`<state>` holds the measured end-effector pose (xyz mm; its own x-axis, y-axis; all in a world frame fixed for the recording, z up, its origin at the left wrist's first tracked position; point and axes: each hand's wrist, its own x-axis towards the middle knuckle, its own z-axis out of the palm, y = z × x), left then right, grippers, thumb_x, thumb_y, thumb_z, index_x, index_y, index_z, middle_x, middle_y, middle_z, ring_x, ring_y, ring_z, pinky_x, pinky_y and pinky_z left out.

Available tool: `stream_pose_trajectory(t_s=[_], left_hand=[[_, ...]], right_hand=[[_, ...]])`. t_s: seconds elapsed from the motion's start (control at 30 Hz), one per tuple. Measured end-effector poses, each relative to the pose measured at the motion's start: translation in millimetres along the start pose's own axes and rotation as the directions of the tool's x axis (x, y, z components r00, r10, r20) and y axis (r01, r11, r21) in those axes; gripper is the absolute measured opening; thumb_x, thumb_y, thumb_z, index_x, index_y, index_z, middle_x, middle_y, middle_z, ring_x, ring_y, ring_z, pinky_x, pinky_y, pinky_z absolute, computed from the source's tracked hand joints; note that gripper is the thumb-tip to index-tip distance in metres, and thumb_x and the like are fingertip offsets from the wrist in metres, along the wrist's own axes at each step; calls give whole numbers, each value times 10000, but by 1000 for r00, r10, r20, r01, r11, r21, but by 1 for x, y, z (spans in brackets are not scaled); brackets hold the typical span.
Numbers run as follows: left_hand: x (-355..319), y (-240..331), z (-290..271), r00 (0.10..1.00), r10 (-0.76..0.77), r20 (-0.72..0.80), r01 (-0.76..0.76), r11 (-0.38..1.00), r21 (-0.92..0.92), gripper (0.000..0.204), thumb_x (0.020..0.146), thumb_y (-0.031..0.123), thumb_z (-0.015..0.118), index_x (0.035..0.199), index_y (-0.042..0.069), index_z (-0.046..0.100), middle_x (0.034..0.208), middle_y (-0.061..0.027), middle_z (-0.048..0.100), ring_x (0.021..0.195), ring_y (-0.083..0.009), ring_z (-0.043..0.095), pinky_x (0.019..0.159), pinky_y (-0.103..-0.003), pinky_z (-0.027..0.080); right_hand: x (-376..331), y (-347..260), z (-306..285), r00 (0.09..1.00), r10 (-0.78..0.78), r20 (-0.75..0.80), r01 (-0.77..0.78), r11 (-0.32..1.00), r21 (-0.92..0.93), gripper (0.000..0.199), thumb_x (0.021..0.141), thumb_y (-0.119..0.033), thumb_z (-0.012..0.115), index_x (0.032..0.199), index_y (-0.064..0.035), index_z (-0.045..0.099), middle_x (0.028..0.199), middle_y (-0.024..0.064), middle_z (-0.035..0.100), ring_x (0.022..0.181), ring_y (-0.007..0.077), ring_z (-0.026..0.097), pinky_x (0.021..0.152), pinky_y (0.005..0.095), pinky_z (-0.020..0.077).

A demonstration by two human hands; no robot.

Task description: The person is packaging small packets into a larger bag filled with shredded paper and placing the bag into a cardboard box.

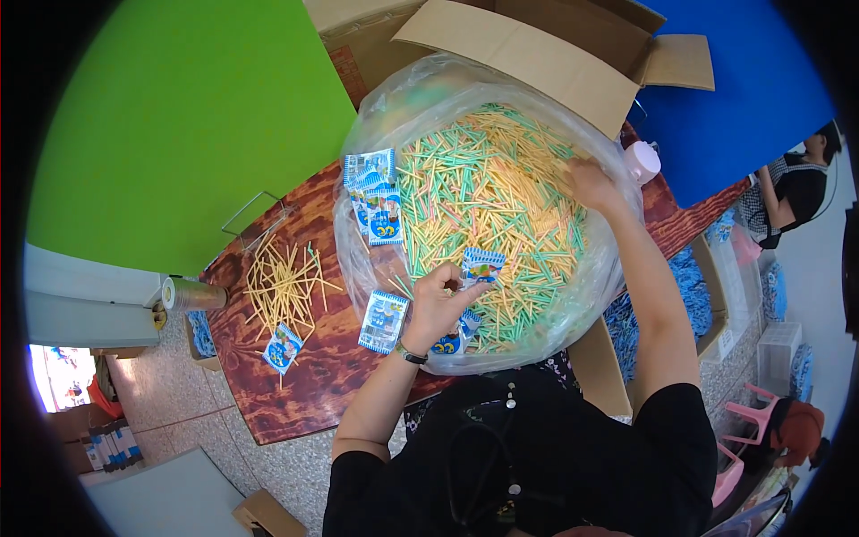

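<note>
A large clear plastic bag lies open on the table, heaped with thin pastel sticks in green, yellow and pink. Over the near left part of the heap, my left hand pinches a small blue and white packet between thumb and fingers. Another packet lies partly hidden beneath that hand. At the heap's right side, my right hand has its fingers bent together against the sticks; what they hold is hidden. Several blue and white packets rest on the bag's left edge, and one more lies beside my left wrist.
Yellow sticks and a packet lie on the wooden table's left part. A cardboard box stands behind the bag, a pink mug to its right. Stacked cups sit at the left edge. Another person is at far right.
</note>
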<state>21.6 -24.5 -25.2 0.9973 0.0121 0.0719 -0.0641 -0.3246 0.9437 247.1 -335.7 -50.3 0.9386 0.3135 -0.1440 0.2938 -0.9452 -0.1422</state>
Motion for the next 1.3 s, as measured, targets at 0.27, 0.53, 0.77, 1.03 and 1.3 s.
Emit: stream_pose_trajectory(t_s=[0.27, 0.53, 0.77, 1.03, 1.3], left_hand=[[4, -4, -10, 982, 131, -134, -123, 990, 66, 317, 721, 169, 833, 778, 29, 554, 650, -46, 515, 563, -127, 488, 497, -278, 398], [7, -2, -15, 885, 407, -227, -331, 892, 308, 300, 714, 127, 808, 878, 0, 592, 739, -107, 584, 645, -250, 582, 556, -360, 456], [3, 3, -21, 869, 433, -238, -339, 873, 350, 281, 707, 86, 796, 886, 3, 595, 759, -108, 583, 673, -273, 575, 582, -372, 457], [6, 8, -30, 739, 650, -177, -481, 693, 537, 321, 677, 3, 750, 963, 19, 604, 853, -115, 619, 783, -290, 597, 671, -366, 495], [6, 8, -36, 795, 545, -268, -446, 823, 352, 355, 727, 16, 763, 1046, -3, 609, 844, -117, 652, 706, -259, 639, 597, -336, 490]], right_hand=[[-51, -70, -64, 972, -221, 85, -11, 316, 949, 285, 1006, -279, 480, 1118, -31, 569, 827, 18, 579, 750, 106, 550, 674, 267, 474], [-93, -172, -143, 783, -606, 139, 504, 750, 427, 189, 970, -230, 530, 958, -42, 518, 738, 116, 581, 684, 272, 622, 593, 385, 465], [-96, -200, -146, 722, -655, 225, 642, 754, 135, 150, 901, -146, 554, 911, 2, 537, 768, 204, 628, 760, 397, 626, 660, 498, 467], [-92, -233, -160, 674, -553, 490, 697, 695, -176, 167, 852, -127, 591, 949, 7, 613, 797, 189, 657, 816, 365, 660, 709, 458, 512], [-94, -234, -172, 578, -814, 56, 811, 581, 71, 424, 772, -177, 738, 1130, -24, 571, 951, 172, 626, 766, 336, 629, 705, 393, 510]])
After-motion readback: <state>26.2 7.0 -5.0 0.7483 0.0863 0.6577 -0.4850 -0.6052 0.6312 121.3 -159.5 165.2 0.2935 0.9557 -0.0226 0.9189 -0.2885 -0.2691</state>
